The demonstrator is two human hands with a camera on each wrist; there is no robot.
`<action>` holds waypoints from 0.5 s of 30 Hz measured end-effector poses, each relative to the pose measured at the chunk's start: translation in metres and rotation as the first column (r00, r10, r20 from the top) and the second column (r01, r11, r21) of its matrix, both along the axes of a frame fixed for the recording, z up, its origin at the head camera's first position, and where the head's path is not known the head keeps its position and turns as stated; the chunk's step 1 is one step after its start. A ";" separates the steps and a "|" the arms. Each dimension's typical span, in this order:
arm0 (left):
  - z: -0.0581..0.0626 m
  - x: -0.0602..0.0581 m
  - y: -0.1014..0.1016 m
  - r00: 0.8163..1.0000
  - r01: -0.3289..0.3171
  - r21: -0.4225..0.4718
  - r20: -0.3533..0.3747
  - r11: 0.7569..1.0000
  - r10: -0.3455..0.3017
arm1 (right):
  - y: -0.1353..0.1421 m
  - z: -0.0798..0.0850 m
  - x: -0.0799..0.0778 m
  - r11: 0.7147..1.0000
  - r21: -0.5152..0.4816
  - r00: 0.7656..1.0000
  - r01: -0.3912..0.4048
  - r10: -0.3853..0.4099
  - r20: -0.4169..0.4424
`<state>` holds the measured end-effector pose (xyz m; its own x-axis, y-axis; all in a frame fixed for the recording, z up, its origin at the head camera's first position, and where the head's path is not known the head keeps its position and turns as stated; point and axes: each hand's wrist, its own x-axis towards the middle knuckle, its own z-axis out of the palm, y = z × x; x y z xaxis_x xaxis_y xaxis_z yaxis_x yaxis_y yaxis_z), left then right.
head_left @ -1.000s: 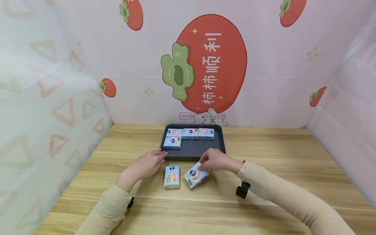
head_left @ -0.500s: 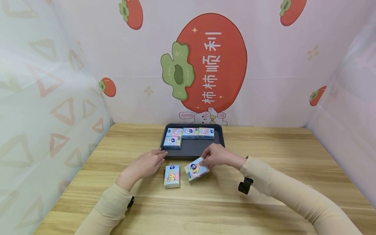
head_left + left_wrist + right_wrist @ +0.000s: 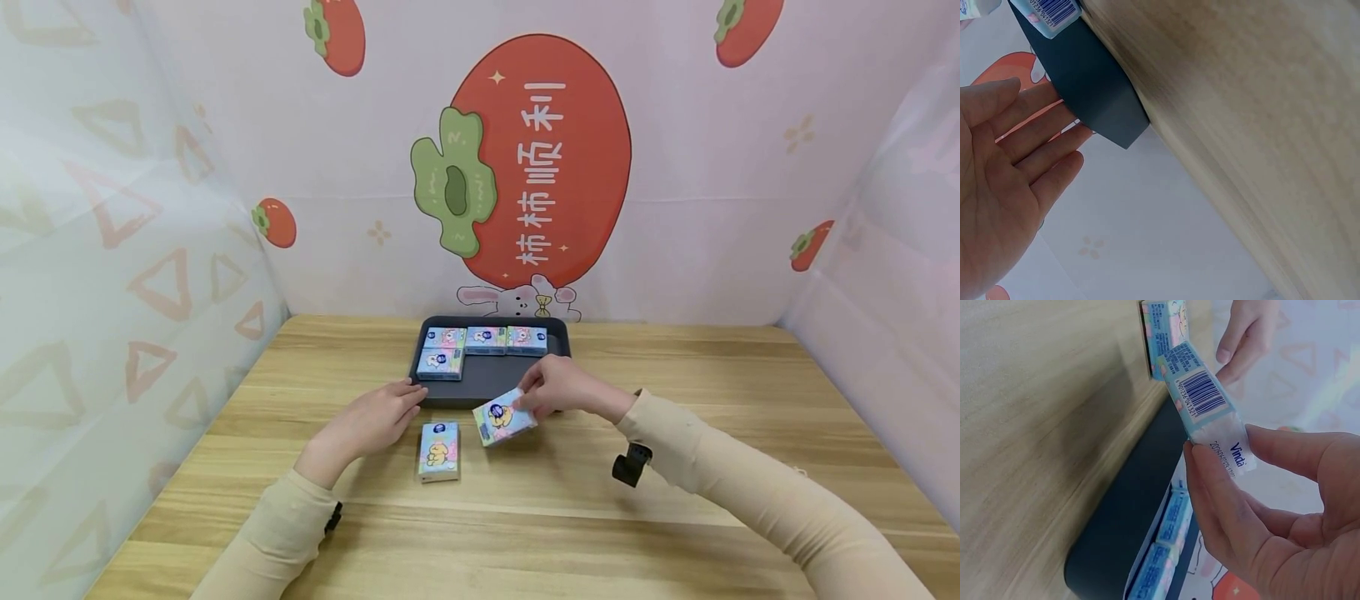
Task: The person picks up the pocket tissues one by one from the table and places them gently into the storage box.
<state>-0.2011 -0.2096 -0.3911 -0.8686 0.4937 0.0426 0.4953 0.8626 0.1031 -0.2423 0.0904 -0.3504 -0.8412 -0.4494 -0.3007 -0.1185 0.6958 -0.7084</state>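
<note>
My right hand [image 3: 558, 388] pinches a tissue pack [image 3: 504, 417] by one end, between thumb and fingers. The pack is tilted and raised off the table, just in front of the dark tray [image 3: 480, 403]. Its barcode side [image 3: 1200, 394] faces the right wrist camera. My left hand [image 3: 375, 415] touches the tray's front left corner with straight fingers; the left wrist view shows the fingertips [image 3: 1072, 128] against the tray wall. Another tissue pack [image 3: 439, 452] with a yellow cartoon dog lies on the table between the hands.
Inside the tray, three tissue packs [image 3: 486, 339] form a back row and one tissue pack [image 3: 440, 363] lies in front at the left. The wooden table [image 3: 712, 375] meets a printed cloth backdrop [image 3: 675, 208] behind the tray.
My right hand has lifted the tissue pack off the table and moved it up towards the tray, turning it flatter. The left hand and the other packs have stayed still.
</note>
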 end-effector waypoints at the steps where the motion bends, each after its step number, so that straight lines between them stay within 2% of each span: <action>1: 0.000 0.000 0.000 1.000 0.002 0.002 -0.002 1.000 -0.002 | 0.000 0.001 -0.001 1.000 -0.004 1.000 0.002 -0.002 0.008; 15: -0.002 0.000 -0.001 1.000 0.014 0.008 -0.015 1.000 -0.014 | 0.000 0.007 -0.019 0.998 -0.022 0.998 0.061 -0.061 0.013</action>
<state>-0.2016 -0.2104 -0.3930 -0.8607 0.5057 0.0594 0.5091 0.8545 0.1031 -0.2609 0.0907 -0.3430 -0.8635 -0.4041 -0.3018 -0.0676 0.6857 -0.7247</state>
